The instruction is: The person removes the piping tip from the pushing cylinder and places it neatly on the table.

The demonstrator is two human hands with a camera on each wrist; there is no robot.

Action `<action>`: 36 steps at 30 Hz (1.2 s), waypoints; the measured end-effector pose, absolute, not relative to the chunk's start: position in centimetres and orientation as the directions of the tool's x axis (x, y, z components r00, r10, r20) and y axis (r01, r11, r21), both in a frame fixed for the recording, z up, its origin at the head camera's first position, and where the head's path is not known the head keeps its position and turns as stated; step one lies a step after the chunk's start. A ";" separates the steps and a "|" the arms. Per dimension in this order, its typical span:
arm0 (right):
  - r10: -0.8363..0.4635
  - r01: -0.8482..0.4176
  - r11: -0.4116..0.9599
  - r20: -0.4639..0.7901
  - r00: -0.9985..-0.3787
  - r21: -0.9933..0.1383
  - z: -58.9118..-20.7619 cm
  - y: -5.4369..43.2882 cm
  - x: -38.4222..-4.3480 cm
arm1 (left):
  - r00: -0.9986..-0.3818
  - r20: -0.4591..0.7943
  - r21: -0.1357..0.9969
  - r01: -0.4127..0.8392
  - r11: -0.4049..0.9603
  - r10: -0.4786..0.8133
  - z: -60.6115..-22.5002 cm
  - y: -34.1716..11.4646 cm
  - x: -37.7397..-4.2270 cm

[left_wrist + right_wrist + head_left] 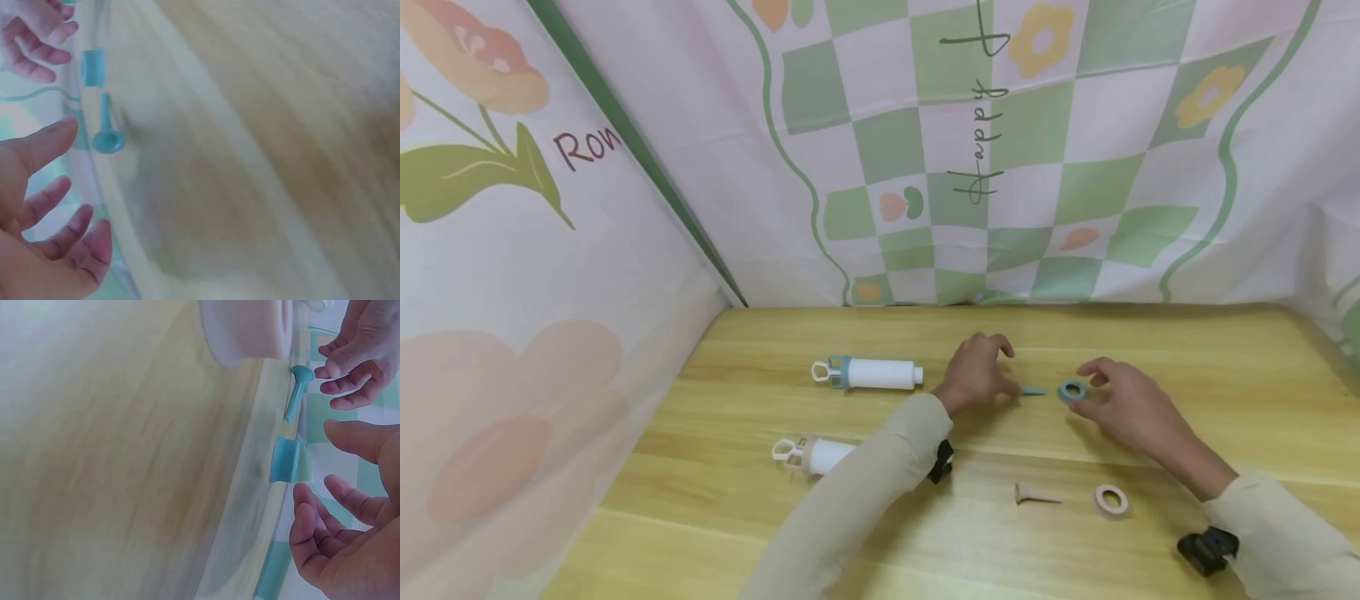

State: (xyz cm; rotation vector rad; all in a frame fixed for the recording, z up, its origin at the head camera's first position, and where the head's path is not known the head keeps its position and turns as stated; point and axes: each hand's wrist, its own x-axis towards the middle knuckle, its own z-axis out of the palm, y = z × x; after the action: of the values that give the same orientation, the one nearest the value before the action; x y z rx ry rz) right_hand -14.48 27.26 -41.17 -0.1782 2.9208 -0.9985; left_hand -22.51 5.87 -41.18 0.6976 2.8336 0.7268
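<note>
My left hand (979, 372) hovers, fingers spread and loosely bent, beside a small blue-green stem with a flared, funnel-like end (108, 139). In the head view its thumb overlaps the flared end, leaving the thin stem (1034, 391) showing. A short blue-green ring (1072, 391) lies just right of the stem. Around that ring's right side, my right hand (1123, 406) is held with thumb and fingers apart. The right wrist view shows the ring (285, 460) near its fingertips, with a gap to the thumb. Neither hand holds anything.
A white cylinder with a blue collar and looped handle (880, 374) lies left of my hands. A similar beige-collared one (829, 457) is partly hidden by my left sleeve. Nearer me lie a beige flared stem (1037, 496) and a beige ring (1110, 501). Patterned cloth (880, 158) hangs behind the table.
</note>
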 end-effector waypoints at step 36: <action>-0.145 -0.180 0.820 0.107 -0.984 -0.543 -38.3 25.9 -8.0 | -0.829 0.102 0.327 0.551 0.768 0.551 -35.0 -5.4 -16.0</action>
State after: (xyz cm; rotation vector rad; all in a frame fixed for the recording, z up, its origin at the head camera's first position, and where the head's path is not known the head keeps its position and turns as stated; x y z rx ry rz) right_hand -8.04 25.92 -38.32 -0.2723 3.0547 -0.9214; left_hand -16.04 -5.41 -35.01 0.9199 2.9543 0.5459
